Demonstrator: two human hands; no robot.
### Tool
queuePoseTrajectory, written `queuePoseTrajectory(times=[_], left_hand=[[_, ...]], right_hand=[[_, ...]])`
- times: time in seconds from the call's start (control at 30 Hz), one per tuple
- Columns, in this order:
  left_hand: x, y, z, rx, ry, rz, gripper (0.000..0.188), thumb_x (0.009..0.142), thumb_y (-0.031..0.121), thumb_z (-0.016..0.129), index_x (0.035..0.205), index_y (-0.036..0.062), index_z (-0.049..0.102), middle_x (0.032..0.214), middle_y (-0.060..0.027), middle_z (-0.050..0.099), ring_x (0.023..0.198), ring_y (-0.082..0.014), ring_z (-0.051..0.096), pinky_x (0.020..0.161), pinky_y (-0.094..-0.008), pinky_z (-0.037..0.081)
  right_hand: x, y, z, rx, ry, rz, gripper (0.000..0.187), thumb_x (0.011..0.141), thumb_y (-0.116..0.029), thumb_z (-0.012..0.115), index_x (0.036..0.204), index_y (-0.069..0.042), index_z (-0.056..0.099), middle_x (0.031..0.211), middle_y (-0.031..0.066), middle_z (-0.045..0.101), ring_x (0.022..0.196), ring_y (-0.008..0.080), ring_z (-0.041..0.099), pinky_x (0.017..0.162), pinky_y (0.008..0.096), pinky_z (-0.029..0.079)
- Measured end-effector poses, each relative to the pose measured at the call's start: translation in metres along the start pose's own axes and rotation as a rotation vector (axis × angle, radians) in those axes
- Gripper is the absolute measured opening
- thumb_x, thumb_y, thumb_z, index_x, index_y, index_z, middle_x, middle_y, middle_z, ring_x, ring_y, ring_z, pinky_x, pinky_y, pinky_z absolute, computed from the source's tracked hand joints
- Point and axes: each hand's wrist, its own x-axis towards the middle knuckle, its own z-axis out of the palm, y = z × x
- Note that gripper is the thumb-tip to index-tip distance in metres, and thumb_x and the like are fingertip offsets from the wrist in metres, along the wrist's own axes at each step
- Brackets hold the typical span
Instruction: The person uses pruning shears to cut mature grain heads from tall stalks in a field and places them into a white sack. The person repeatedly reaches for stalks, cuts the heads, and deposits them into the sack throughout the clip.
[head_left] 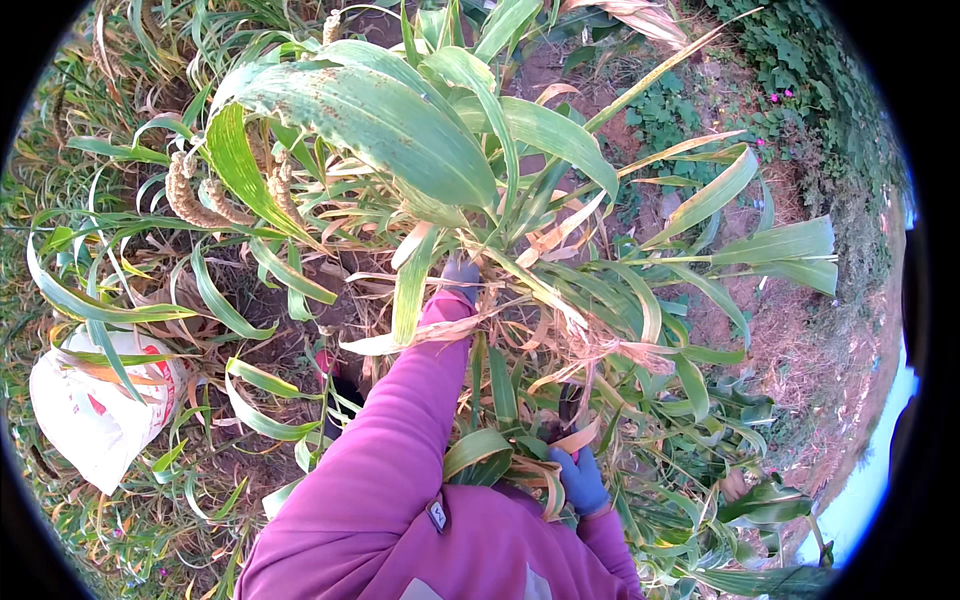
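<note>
My left arm reaches forward into a clump of tall maize-like stalks (520, 220) with broad green leaves and dry, straw-coloured ones. My left hand (460, 275), in a grey-blue glove, is closed around the stalks; leaves partly cover its fingers. Close to my body on the right, my right hand (582, 483), in a blue glove, is curled around the handle of what looks like a sickle. Its dark curved blade (569, 402) shows among the leaves below the clump, largely hidden. A dry, pinkish husk (635, 352) hangs between the clump and my right hand.
A white sack (105, 405) with red print stands at the left among leaning plants. Drooping millet-like seed heads (188, 195) hang at the upper left. Bare reddish soil (770, 340) runs along the right, with green creepers (800, 70) at the far right.
</note>
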Motion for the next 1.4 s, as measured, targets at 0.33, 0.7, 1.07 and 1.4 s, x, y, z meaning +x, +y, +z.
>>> queuePoseTrajectory(times=[0.33,0.7,1.07,1.4], left_hand=[[-0.06,-0.059,-0.039,-0.234,-0.024,0.047,0.04,0.093,0.034,0.055,0.121,0.007,0.061,0.105,-0.0083,0.066,0.089,-0.0207,0.06,0.078,-0.0351,0.049],[-0.147,-0.13,-0.133,-0.591,-0.057,0.046,0.039,0.091,0.031,0.06,0.12,0.0044,0.063,0.099,-0.0074,0.067,0.081,-0.0157,0.06,0.072,-0.0318,0.049],[-0.21,-0.143,-0.142,-0.598,0.096,0.032,0.04,0.089,0.029,0.059,0.12,0.0036,0.061,0.104,-0.0129,0.065,0.09,-0.0213,0.059,0.078,-0.0351,0.048],[-0.234,-0.159,-0.129,-0.476,0.184,0.029,0.043,0.085,0.029,0.056,0.119,0.003,0.06,0.115,-0.0231,0.061,0.11,-0.0357,0.057,0.091,-0.0438,0.045]], right_hand=[[0.033,-0.025,0.028,-0.338,-0.24,-0.226,0.037,0.088,-0.031,0.067,0.108,0.0,0.061,0.094,0.015,0.066,0.088,0.0261,0.064,0.079,0.0373,0.049],[0.153,-0.079,0.114,-0.939,-0.429,-0.125,0.072,0.083,-0.06,0.055,0.126,-0.001,0.052,0.113,0.024,0.063,0.104,0.0388,0.062,0.091,0.0416,0.046],[0.247,-0.069,0.191,-1.139,-0.653,-0.226,0.055,0.094,-0.039,0.043,0.134,-0.002,0.049,0.128,0.021,0.057,0.118,0.0348,0.054,0.105,0.0399,0.037],[0.272,-0.104,0.259,-1.181,-0.172,-0.616,0.057,0.09,-0.042,0.052,0.132,-0.005,0.051,0.118,0.0179,0.061,0.108,0.0312,0.058,0.097,0.0389,0.041]])
